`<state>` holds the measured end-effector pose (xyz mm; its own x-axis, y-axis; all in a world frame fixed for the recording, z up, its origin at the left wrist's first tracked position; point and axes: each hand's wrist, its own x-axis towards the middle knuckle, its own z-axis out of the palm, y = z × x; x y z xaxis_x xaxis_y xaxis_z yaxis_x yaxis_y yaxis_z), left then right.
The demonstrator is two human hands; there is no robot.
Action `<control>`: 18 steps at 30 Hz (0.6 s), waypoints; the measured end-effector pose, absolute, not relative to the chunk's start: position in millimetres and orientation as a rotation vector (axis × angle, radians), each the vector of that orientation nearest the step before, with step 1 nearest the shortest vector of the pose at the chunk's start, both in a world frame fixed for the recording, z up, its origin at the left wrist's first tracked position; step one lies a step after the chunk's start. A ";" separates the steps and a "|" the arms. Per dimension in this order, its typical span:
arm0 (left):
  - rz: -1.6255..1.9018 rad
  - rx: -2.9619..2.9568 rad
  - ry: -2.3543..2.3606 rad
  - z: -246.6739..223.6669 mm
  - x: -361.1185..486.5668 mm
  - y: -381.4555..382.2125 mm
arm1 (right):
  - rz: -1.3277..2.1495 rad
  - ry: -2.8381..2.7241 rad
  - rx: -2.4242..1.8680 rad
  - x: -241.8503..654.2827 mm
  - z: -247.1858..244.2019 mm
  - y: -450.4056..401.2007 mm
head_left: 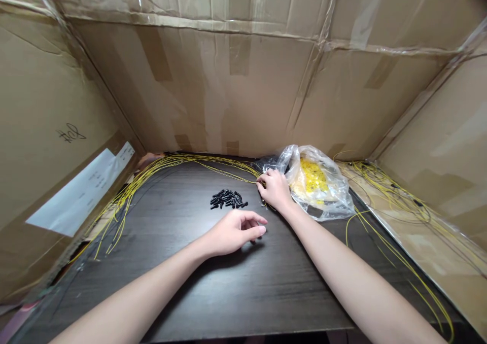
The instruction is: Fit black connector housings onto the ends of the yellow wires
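My right hand (274,189) reaches to the right-hand ends of a bundle of thin yellow wires (190,157), its thumb and fingers pinched on wire there. How many strands it grips is hidden. My left hand (238,231) hovers over the dark tabletop, fingers loosely curled, the thumb apart from them and nothing seen between. Just beyond it lies a small pile of short black cylindrical parts (228,198). Beside my right hand sits a clear plastic bag (338,202) with small yellow pieces (314,175) inside.
Cardboard walls (213,90) enclose the dark table (171,192) at the back and both sides. More yellow wires (399,258) trail over the right edge, near a cardboard strip with tangled wires (380,176). A white paper label (81,192) is on the left wall.
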<state>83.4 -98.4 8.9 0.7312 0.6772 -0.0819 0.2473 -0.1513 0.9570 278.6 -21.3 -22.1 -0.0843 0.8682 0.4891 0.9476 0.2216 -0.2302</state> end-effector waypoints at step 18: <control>0.426 1.728 0.738 7.8 82.4 -97.1 | -0.036 -1.538 -1.469 303.7 -29.2 -9.1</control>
<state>82.4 -97.1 7.8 0.7363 0.6704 -0.0914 0.2556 -0.1506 0.9550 303.7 -9.1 -29.2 0.2002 0.7485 0.6322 0.7776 0.2711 -0.5673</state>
